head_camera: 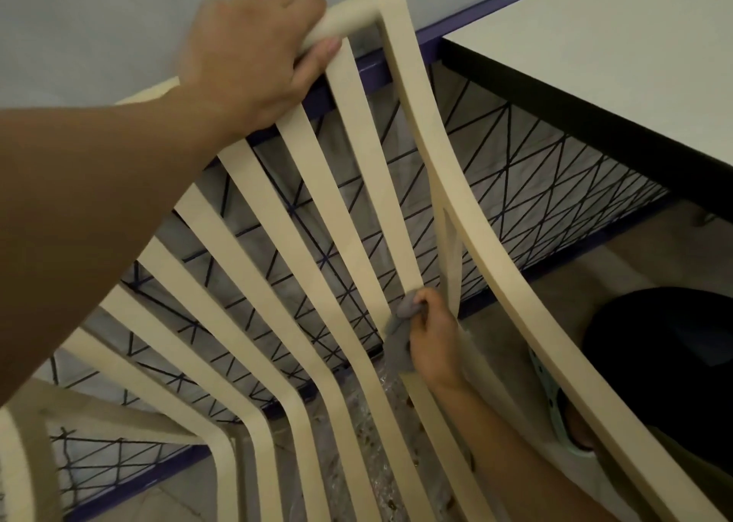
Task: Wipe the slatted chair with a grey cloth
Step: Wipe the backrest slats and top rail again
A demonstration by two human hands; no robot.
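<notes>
**Cloth low on the outermost slat**

Cream slatted chair (375,164) fills most of the view, seen from above and behind its back, with the slats running down and bending into the seat. The left hand (254,53) grips the top rail (353,17) near its right corner, fingers curled over the rail and thumb tucked under.

Lower down, the right hand (434,337) pinches the bunched grey cloth (400,323) and holds it against the slat next to the right side rail, just above the bend. Part of the cloth hangs below the fingers.

Behind the slats stands a dark wire lattice (535,172) in a purple-blue frame. A white-topped table (595,45) with a dark edge sits at the upper right, close to the chair's side rail. On the beige floor (555,283) at the right is a foot in a pale green sandal (555,414) (partly hidden by the side rail).
</notes>
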